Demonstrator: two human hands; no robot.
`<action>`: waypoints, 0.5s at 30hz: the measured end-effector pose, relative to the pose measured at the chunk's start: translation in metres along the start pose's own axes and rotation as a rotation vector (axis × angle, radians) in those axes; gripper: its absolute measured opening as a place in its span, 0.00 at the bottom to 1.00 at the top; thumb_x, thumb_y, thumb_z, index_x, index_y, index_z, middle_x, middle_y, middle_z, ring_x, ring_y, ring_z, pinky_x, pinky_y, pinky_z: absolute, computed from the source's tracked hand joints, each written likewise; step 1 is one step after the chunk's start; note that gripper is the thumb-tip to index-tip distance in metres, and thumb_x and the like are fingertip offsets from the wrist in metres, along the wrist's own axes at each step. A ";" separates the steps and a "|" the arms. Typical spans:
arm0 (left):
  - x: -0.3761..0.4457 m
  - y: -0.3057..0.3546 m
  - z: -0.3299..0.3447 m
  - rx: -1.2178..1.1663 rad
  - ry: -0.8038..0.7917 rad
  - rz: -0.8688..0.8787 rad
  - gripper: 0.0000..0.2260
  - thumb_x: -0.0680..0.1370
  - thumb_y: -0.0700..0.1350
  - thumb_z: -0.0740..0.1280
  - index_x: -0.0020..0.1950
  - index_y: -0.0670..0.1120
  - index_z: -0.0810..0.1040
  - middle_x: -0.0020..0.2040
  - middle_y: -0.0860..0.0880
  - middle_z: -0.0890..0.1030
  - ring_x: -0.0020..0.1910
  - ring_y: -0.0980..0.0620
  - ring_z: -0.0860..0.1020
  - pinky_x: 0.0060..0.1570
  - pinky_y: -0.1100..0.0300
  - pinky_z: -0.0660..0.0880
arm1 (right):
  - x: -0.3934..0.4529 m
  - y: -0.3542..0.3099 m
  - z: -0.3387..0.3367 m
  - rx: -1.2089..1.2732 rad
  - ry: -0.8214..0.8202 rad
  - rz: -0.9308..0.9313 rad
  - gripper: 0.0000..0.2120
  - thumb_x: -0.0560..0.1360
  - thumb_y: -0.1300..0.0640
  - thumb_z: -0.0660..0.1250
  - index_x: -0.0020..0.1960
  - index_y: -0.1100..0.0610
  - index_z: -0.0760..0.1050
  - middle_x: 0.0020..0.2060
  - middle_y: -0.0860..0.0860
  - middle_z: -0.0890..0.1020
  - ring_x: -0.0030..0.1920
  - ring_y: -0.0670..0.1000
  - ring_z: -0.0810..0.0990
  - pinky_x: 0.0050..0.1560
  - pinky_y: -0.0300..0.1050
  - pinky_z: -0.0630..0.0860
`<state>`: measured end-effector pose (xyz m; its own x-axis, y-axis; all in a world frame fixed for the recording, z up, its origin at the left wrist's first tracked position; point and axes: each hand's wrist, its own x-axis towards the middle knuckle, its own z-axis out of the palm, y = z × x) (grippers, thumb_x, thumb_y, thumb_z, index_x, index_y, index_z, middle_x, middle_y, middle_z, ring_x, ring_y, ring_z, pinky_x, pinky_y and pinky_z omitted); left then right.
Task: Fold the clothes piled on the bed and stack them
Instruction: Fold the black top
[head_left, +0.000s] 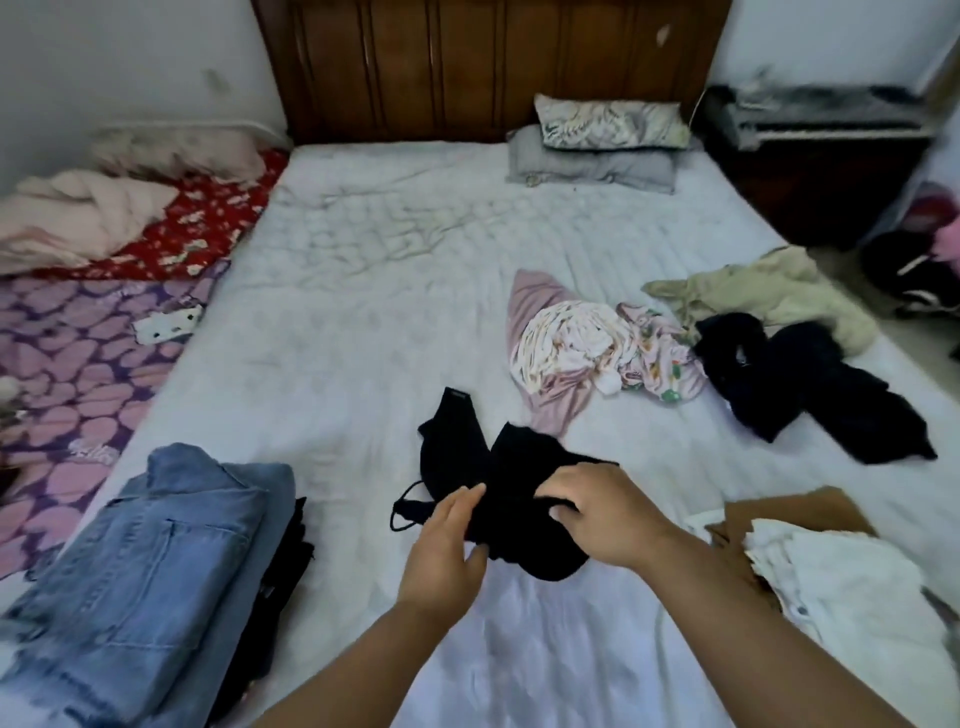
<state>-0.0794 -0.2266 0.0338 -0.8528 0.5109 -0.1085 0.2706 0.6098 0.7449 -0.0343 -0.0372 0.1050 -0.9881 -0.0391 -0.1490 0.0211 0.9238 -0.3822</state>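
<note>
A small black garment with thin straps (498, 467) lies on the white bed (337, 322) right in front of me. My left hand (447, 551) pinches its near left edge between fingers and thumb. My right hand (602, 514) grips its right side with curled fingers. At the front left sits a stack with a folded blue denim shirt (145, 571) on top of dark clothes. Unfolded clothes lie to the right: a pink and white patterned bundle (582, 348), a black garment (810, 389) and a beige one (769, 291).
A folded white and tan pile (841, 577) sits at the front right. Two pillows (597, 145) lie against the wooden headboard (488, 62). Purple heart and red floral bedding (78, 353) runs along the left, with a pink blanket (78, 218) on it. A dark nightstand (810, 166) stands right.
</note>
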 end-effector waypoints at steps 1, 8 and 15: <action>-0.001 0.005 -0.009 -0.005 0.016 0.019 0.25 0.75 0.39 0.66 0.71 0.52 0.68 0.68 0.54 0.70 0.67 0.54 0.69 0.65 0.61 0.67 | -0.004 -0.009 -0.012 0.017 0.047 -0.001 0.14 0.76 0.62 0.61 0.58 0.53 0.79 0.54 0.49 0.81 0.56 0.51 0.76 0.58 0.44 0.70; -0.018 0.043 -0.076 0.035 0.070 0.102 0.10 0.71 0.49 0.73 0.49 0.46 0.80 0.54 0.57 0.71 0.56 0.55 0.72 0.52 0.67 0.67 | -0.034 -0.077 -0.091 0.332 0.398 0.043 0.14 0.75 0.70 0.60 0.51 0.57 0.80 0.46 0.45 0.79 0.50 0.43 0.75 0.52 0.32 0.68; -0.029 0.072 -0.142 0.010 0.031 0.119 0.07 0.72 0.45 0.69 0.42 0.51 0.71 0.37 0.52 0.78 0.35 0.54 0.76 0.35 0.61 0.70 | -0.058 -0.093 -0.133 0.506 0.561 0.104 0.14 0.77 0.68 0.60 0.48 0.52 0.78 0.41 0.37 0.77 0.43 0.36 0.75 0.43 0.22 0.67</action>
<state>-0.0984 -0.2840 0.1838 -0.8275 0.5614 0.0005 0.3749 0.5519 0.7449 0.0007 -0.0702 0.2707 -0.9038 0.3627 0.2271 0.0519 0.6197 -0.7831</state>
